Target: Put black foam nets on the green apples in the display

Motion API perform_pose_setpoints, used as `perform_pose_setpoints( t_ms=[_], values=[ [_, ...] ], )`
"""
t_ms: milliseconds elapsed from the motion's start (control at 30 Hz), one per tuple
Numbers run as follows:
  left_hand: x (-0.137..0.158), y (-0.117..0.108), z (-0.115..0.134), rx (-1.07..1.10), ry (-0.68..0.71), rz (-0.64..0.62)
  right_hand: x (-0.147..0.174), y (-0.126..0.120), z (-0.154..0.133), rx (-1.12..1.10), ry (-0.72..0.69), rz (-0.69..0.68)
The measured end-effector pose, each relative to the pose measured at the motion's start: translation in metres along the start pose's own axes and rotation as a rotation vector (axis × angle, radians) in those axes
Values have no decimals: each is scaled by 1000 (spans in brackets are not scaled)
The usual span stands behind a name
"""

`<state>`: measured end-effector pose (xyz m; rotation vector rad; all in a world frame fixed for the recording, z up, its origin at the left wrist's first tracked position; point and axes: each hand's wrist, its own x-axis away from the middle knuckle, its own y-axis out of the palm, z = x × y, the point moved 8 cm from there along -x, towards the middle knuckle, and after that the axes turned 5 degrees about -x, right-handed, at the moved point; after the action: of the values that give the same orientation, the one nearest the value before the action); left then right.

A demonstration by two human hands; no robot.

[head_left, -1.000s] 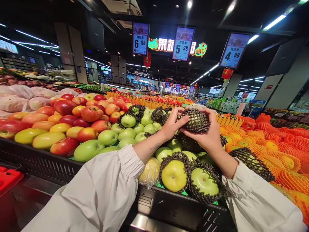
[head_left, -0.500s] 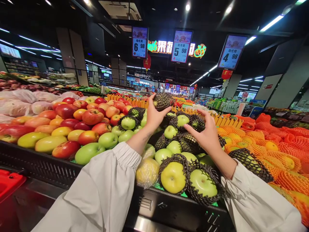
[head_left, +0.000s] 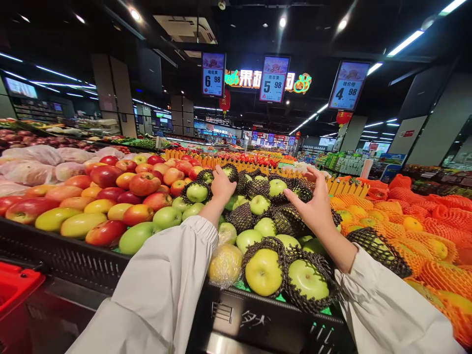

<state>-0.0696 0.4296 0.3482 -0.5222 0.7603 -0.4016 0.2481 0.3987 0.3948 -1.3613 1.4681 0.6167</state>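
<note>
My left hand (head_left: pixel 222 189) reaches to the back of the green apple pile. Its fingers and thumb curl round a green apple in black foam netting (head_left: pixel 230 172), partly hidden by the hand. My right hand (head_left: pixel 311 199) hovers over the right side of the pile, thumb and fingers spread, holding nothing. Between the hands are a green apple (head_left: pixel 260 204) and another green apple (head_left: pixel 277 187), among black nets. Nearer to me lie a netted yellow-green apple (head_left: pixel 263 272), a netted green apple (head_left: pixel 308 278) and a plastic-wrapped yellow fruit (head_left: pixel 225 265).
Red and yellow apples (head_left: pixel 143 184) fill the left of the black crate (head_left: pixel 73 255). Oranges in orange netting (head_left: pixel 400 231) lie at the right. A low yellow fence (head_left: pixel 344 187) runs behind. A red basket (head_left: pixel 18 285) stands at lower left. Price screens (head_left: pixel 275 78) hang overhead.
My left hand has lowered the netted apple from above the pile to its back left part. My right hand stays spread in nearly the same place. The view has shifted slightly.
</note>
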Motion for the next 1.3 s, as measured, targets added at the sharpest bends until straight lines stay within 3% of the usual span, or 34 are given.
perform_pose_setpoints(
  t_ms=[200,433,667,900,1000,1133,1300],
  values=[
    [-2,1,2,-39,11,-12,-6,-10,29,125,118,75],
    [-3,3,0,-44,39,-15,-7,18,68,206,374,-219],
    [-8,7,-1,172,47,-5,-13,3,68,82,322,-72],
    [-5,41,2,279,22,-339,-11,3,66,65,351,-78],
    [1,47,8,282,70,-385,-11,3,63,70,358,-91],
    [2,43,28,343,128,-396,-9,4,59,86,371,-110],
    [3,49,94,475,227,-536,-6,7,54,110,374,-129]
  ],
)
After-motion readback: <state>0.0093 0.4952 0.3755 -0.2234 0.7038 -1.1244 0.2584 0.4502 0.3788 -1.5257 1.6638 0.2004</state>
